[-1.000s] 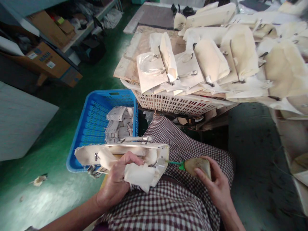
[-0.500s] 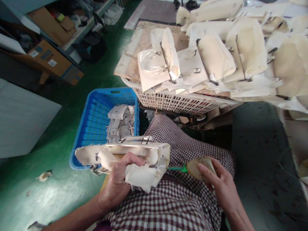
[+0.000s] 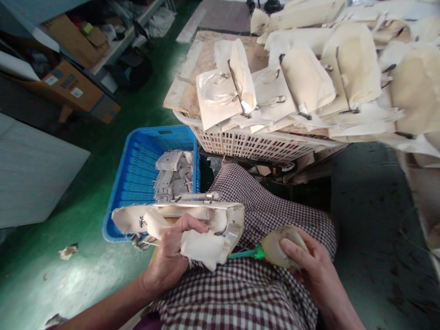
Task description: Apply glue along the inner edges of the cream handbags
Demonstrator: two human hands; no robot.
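Observation:
My left hand (image 3: 175, 245) grips a cream-coloured bag piece (image 3: 202, 250) with metal buckles and frayed fabric edges, held over my lap. My thumb lies across its opening, and the other fingers are hidden behind it. In my right hand (image 3: 309, 261) is a translucent, stained squeeze bottle (image 3: 283, 245) with a thin green nozzle. The bottle lies on its side, and its nozzle points left at the right end of the bag piece. The tip meets the piece's lower right edge; whether it touches cannot be made out.
A blue plastic crate (image 3: 137, 169) on the floor holds pale fabric pieces (image 3: 172, 176). Ahead, a board (image 3: 185, 82) above a white basket (image 3: 247, 146) carries several cream bag pieces (image 3: 305, 82). Cardboard boxes (image 3: 75, 87) stand at the left; a dark surface (image 3: 371, 220) lies at the right.
The bottle's nozzle tip has moved down and slightly left along the bag piece's right end, and the bottle has tilted a little. My left hand and the piece have shifted slightly right.

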